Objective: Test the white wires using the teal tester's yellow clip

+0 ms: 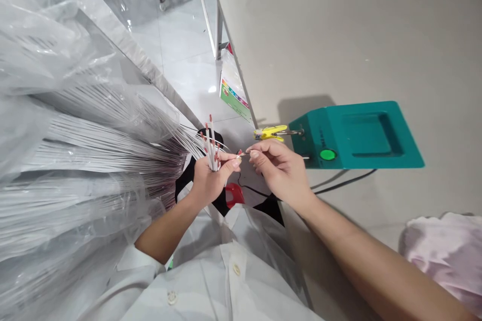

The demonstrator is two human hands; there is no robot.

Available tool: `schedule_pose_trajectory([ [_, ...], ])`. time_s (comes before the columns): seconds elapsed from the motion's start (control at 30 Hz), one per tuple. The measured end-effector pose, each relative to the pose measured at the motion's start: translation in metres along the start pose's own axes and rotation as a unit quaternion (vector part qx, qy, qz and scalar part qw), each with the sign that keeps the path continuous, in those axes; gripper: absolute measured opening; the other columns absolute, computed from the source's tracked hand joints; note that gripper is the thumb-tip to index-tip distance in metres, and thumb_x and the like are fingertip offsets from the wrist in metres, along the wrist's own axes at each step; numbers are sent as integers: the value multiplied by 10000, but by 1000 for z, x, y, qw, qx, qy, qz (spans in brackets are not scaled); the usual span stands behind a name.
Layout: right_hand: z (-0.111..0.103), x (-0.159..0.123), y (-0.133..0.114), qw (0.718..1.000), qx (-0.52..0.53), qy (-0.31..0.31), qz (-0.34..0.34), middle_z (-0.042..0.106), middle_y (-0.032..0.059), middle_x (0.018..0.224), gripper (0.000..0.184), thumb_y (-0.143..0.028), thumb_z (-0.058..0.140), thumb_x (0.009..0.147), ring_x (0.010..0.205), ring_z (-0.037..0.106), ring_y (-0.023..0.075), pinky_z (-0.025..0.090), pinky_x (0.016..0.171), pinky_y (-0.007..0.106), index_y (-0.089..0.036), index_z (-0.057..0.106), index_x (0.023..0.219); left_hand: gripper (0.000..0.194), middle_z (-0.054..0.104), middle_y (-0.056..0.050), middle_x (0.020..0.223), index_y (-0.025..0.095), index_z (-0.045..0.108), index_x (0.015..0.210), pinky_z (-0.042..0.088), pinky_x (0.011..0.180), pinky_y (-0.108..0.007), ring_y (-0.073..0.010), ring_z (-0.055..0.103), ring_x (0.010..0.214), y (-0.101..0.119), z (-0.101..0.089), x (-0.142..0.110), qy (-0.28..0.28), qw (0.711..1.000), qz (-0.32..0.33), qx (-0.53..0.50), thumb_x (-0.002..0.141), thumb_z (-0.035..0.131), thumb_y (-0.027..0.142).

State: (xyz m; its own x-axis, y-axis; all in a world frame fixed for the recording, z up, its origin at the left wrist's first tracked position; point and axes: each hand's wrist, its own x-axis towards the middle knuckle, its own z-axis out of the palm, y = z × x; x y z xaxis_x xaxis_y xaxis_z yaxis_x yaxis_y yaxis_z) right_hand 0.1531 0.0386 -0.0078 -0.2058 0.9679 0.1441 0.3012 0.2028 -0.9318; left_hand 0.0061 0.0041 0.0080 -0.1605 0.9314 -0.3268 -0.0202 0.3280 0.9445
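My left hand [214,173] is closed around a small bundle of white wires [211,148] with reddish ends that stand up out of the fist. Between its thumb and forefinger one wire end [240,153] points to the right. Thumb and forefinger of my right hand [280,168] pinch at the thin tip of that wire end, though the exact grip is too small to make out. Just right of my right hand sits a green device [341,135] with a lit green button [328,154]. A yellow clip [271,132] juts from its left side on a metal rod.
Many long white wires [101,135] lie under clear plastic sheeting [48,50] on the left. The grey table [339,35] is at the right, with a pinkish cloth [444,256] near its front. A black cable [346,181] runs beneath my right arm. A printed box [234,93] stands below the table edge.
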Motion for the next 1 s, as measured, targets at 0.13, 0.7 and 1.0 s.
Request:
schedule_pose_trajectory([
  [0.13, -7, 4, -5, 998, 38, -37, -38, 627, 47, 882, 151, -259, 581, 823, 737, 592, 148, 504, 610, 301, -232, 657, 950, 110, 659, -23, 594, 158, 706, 685, 451, 594, -248, -127, 572, 572, -1, -2, 0, -7, 999, 39, 33, 710, 660, 255],
  [0.7, 1, 0, -16, 948, 264, -153, 86, 591, 3, 713, 106, -304, 686, 740, 582, 563, 91, 493, 508, 234, -200, 690, 721, 236, 563, -1, 464, 173, 718, 628, 300, 399, -222, -71, 400, 391, -14, -21, 9, -175, 982, -28, -60, 654, 714, 407],
  [1.0, 13, -7, -9, 924, 321, -62, 199, 582, -17, 639, 186, -376, 726, 680, 503, 502, 69, 451, 430, 202, -195, 701, 714, 341, 490, 26, 425, 140, 696, 678, 264, 395, -214, -48, 341, 381, -22, -4, 6, -119, 980, -65, -142, 609, 729, 472],
])
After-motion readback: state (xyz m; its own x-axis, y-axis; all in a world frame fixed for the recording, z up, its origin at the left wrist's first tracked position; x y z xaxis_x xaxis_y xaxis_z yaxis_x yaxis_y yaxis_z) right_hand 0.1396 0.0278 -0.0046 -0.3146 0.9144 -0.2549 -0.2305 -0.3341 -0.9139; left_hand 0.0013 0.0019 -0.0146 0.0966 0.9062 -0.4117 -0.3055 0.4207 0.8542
